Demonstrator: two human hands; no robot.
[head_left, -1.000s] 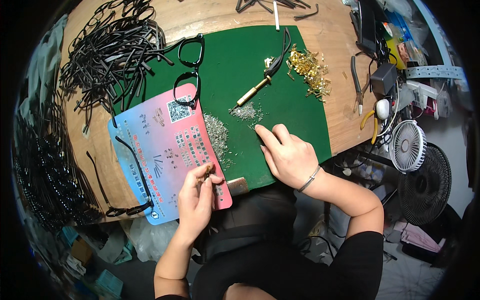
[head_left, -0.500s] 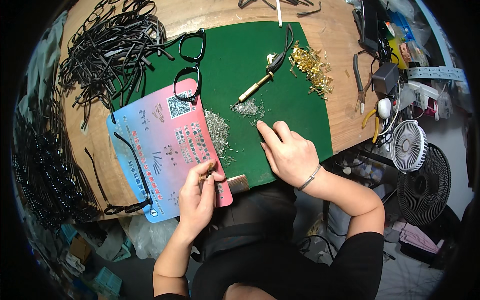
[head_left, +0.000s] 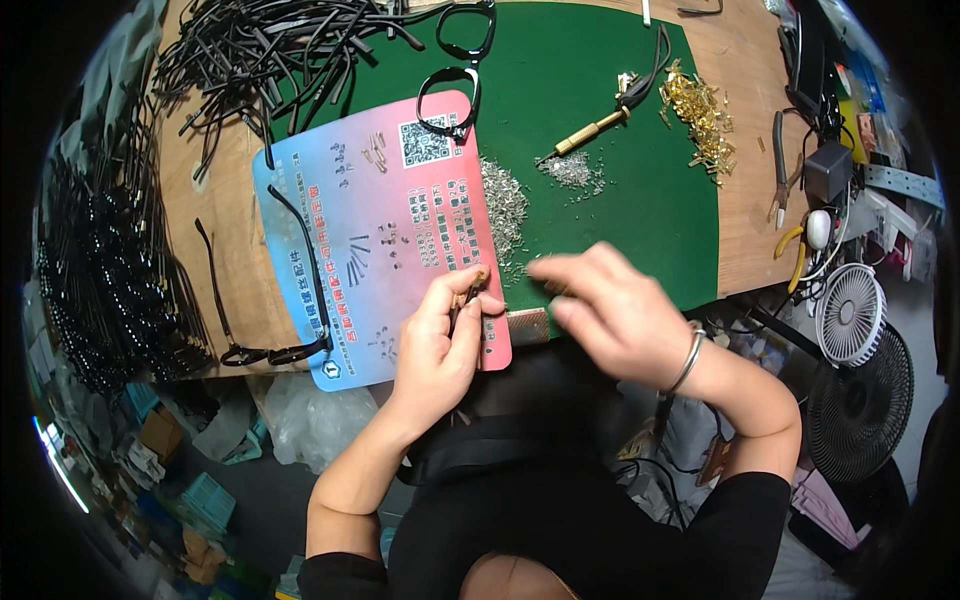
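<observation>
Near the lower right edge of a pink-and-blue printed mat, my left hand (head_left: 440,340) is closed, its thumb and fingers pinching a small gold-brown metal piece (head_left: 478,282). My right hand (head_left: 630,320) hovers to its right over the front of the green mat (head_left: 640,230), smeared by motion; whether anything sits at its fingertips does not show. Just beyond the hands lies a heap of tiny silver screw-like parts (head_left: 503,205). A smaller silver heap (head_left: 572,170) lies by the tip of a brass-coloured screwdriver (head_left: 590,133). The printed mat (head_left: 290,200) carries several small sorted parts.
Gold metal pieces (head_left: 700,120) are heaped at the far right. A black glasses front (head_left: 447,100) overlaps the printed mat; black glasses (head_left: 318,270) lie at its left. Dark temple arms (head_left: 270,60) pile up far left. Pliers (head_left: 778,180) and a white fan (head_left: 850,315) are at right.
My right hand has drawn back from the small silver heap toward my left hand. The left hand keeps its pinch on the metal piece. The whole view has shifted.
</observation>
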